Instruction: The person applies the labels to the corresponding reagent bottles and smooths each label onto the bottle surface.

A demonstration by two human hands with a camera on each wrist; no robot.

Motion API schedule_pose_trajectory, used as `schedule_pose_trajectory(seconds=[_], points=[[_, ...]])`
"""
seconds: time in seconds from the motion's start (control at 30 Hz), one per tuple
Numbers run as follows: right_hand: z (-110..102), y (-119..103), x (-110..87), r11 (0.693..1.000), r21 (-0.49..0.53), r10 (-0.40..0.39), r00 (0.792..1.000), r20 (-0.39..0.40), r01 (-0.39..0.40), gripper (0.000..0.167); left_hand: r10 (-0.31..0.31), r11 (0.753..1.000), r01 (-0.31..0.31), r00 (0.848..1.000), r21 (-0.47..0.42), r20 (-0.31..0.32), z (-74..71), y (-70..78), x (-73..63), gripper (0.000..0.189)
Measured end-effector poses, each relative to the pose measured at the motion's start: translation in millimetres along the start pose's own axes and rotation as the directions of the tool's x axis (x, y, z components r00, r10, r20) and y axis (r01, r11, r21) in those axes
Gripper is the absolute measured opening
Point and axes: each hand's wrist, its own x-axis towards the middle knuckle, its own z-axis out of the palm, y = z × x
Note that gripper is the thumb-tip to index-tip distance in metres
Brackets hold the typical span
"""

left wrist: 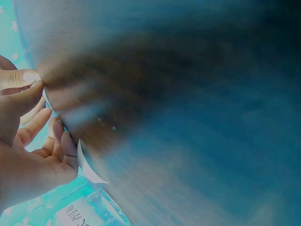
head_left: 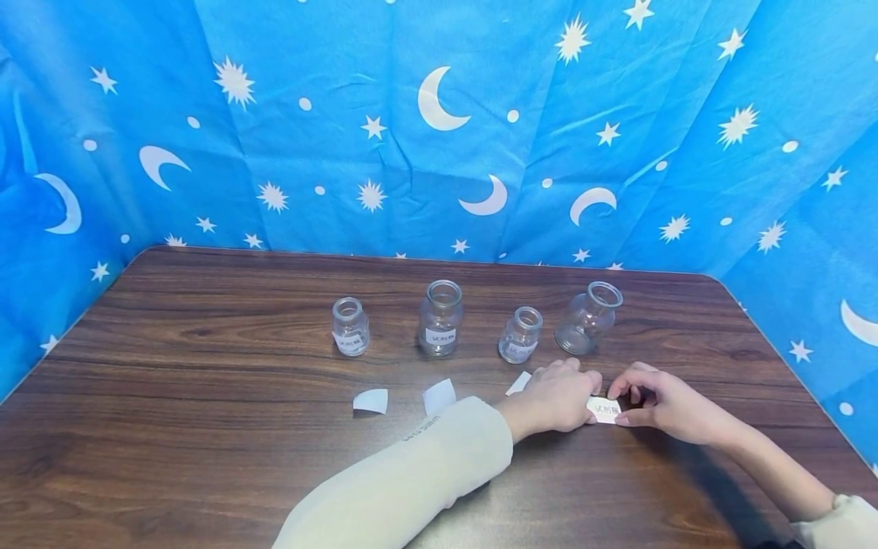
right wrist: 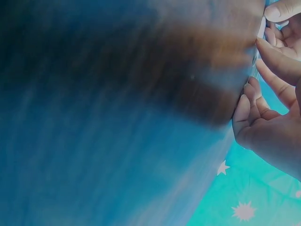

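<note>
A white label (head_left: 604,410) with handwritten characters lies between my two hands, low over the wood table. My left hand (head_left: 561,395) pinches its left edge, with the forearm reaching across from the lower left. At its right edge my right hand (head_left: 675,404) holds it between thumb and fingers. Both wrist views show the fingertips close together, with the label nearly edge-on. Just behind the hands stands a large glass jar (head_left: 586,320) on which no label shows. A small labelled jar (head_left: 520,335) is left of it.
Further left stand another large labelled jar (head_left: 441,319) and a small labelled jar (head_left: 351,328). Curled white paper pieces lie in front: one at left (head_left: 370,401), a middle piece (head_left: 440,396), and one partly hidden by my left hand (head_left: 519,383). A blue star-patterned cloth (head_left: 357,152) hangs behind the table.
</note>
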Motion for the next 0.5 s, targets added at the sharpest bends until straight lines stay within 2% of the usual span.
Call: schedule_pose_trajectory(seconds=[0.13,0.3,0.5], points=[[2.1,-1.1,0.7,1.000,-0.004,-0.014,1.000,-0.010,0.014,0.030,0.001,1.000,-0.002,1.000,-0.002,-0.006,0.5,0.3,-0.5,0.024],[1.1,-1.0,-0.3,1.000,-0.010,0.009,1.000,0.002,-0.009,0.030,0.008,1.000,-0.008,1.000,0.000,-0.010,1.1,0.1,-1.5,0.024],[0.0,-0.3,-1.5,1.000,-0.019,-0.004,1.000,0.002,0.004,0.032,0.020,0.999,-0.019,1.000,0.047,-0.024,1.6,1.6,-2.6,0.027]])
